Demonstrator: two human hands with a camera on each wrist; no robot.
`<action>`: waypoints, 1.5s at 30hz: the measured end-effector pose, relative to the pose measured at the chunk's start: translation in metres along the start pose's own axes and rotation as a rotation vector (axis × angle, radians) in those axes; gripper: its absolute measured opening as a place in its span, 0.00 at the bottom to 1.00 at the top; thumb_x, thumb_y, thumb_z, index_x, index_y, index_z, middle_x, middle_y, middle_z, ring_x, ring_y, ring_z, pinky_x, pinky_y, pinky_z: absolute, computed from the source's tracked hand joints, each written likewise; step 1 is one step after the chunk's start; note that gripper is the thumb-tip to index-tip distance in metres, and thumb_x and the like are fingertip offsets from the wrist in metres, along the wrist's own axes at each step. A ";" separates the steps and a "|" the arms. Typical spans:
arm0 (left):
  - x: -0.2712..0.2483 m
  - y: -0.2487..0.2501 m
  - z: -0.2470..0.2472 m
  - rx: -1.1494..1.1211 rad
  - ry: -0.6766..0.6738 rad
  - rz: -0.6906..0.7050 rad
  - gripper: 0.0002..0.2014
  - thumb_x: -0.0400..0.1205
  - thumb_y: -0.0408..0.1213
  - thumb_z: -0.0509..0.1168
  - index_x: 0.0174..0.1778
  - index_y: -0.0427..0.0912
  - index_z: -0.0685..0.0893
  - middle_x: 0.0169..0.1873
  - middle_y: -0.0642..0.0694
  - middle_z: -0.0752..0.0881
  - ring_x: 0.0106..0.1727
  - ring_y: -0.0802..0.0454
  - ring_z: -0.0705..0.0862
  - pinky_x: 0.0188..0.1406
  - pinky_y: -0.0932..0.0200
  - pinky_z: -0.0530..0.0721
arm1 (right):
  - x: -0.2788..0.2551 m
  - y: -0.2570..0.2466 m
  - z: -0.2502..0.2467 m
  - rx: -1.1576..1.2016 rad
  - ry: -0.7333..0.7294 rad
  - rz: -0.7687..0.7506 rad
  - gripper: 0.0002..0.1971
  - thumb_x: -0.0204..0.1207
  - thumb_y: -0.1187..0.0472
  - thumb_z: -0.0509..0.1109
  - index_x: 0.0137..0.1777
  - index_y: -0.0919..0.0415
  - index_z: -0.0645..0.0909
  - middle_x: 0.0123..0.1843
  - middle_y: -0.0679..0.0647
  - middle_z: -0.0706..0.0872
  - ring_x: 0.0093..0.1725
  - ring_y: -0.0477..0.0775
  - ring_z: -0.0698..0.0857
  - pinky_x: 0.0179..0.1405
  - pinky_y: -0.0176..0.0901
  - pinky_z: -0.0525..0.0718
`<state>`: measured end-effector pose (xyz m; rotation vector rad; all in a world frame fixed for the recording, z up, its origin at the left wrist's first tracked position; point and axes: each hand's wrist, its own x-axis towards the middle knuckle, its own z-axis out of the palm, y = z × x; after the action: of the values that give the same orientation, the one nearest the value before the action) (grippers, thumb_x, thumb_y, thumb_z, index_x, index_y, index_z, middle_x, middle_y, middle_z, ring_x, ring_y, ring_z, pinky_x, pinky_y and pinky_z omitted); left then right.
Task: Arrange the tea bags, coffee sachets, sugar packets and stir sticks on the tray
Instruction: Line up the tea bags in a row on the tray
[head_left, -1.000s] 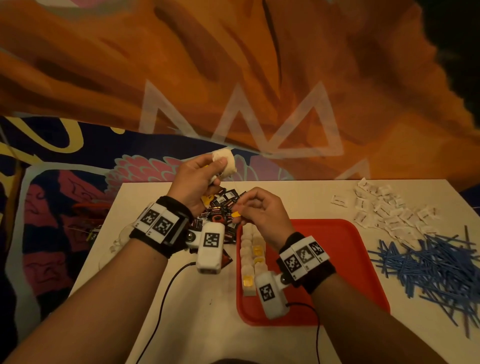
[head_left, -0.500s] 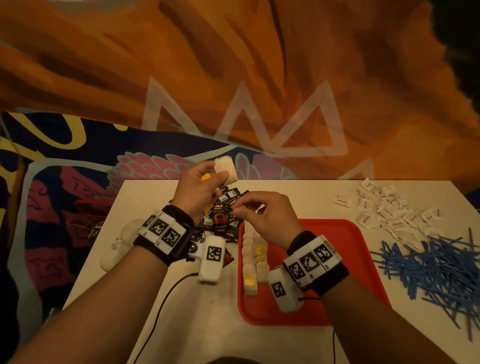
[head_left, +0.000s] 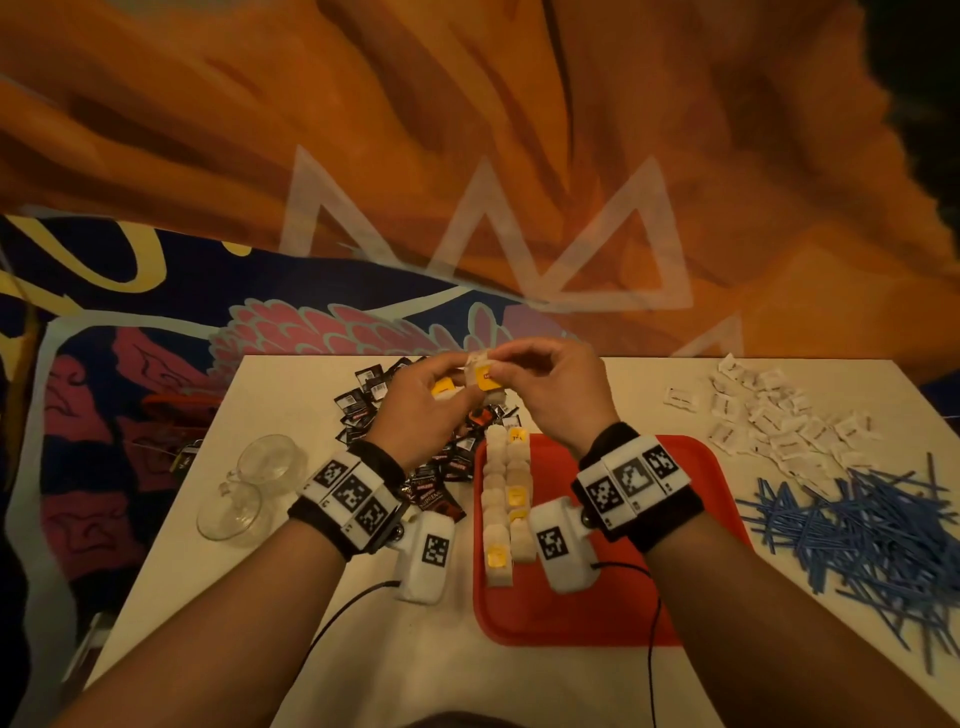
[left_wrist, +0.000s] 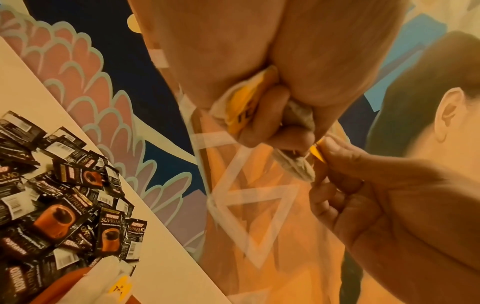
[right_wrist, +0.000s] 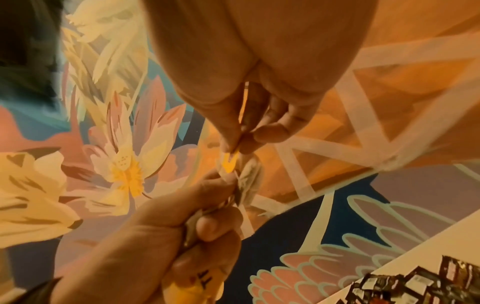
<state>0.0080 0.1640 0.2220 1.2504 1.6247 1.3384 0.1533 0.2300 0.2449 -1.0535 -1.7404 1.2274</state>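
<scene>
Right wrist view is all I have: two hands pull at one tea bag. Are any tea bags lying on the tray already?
Observer: Yes, two rows of tea bags lie along the left edge of the red tray.
Operator: Where are the stir sticks?
Observer: The blue stir sticks lie heaped on the table, right of the tray.
Operator: And sugar?
Observer: The white sugar packets lie loose beyond the sticks, off the tray.

Yellow-tagged tea bags (head_left: 506, 499) rowed on red tray (head_left: 597, 618)
</scene>
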 end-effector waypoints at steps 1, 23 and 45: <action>0.000 -0.001 0.000 0.011 -0.002 0.004 0.13 0.81 0.32 0.72 0.55 0.57 0.86 0.42 0.54 0.88 0.30 0.60 0.84 0.30 0.60 0.83 | 0.001 0.001 0.001 -0.022 0.027 0.001 0.10 0.71 0.65 0.79 0.40 0.48 0.87 0.40 0.43 0.90 0.38 0.34 0.87 0.38 0.25 0.82; 0.005 -0.017 0.011 -0.065 0.013 -0.101 0.08 0.82 0.37 0.72 0.54 0.50 0.82 0.43 0.43 0.88 0.29 0.56 0.84 0.26 0.57 0.80 | -0.007 0.043 0.013 0.078 0.076 0.167 0.07 0.71 0.56 0.81 0.47 0.56 0.89 0.44 0.50 0.91 0.45 0.49 0.89 0.48 0.47 0.88; -0.016 -0.104 0.066 0.369 -0.208 -0.283 0.08 0.82 0.48 0.71 0.46 0.48 0.85 0.43 0.49 0.87 0.32 0.56 0.86 0.29 0.62 0.79 | -0.061 0.160 0.005 -0.072 -0.031 0.457 0.10 0.72 0.63 0.80 0.34 0.49 0.84 0.33 0.52 0.87 0.34 0.50 0.86 0.37 0.42 0.84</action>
<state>0.0476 0.1682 0.1044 1.2586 1.8669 0.7331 0.2048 0.2046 0.0831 -1.5415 -1.6256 1.4665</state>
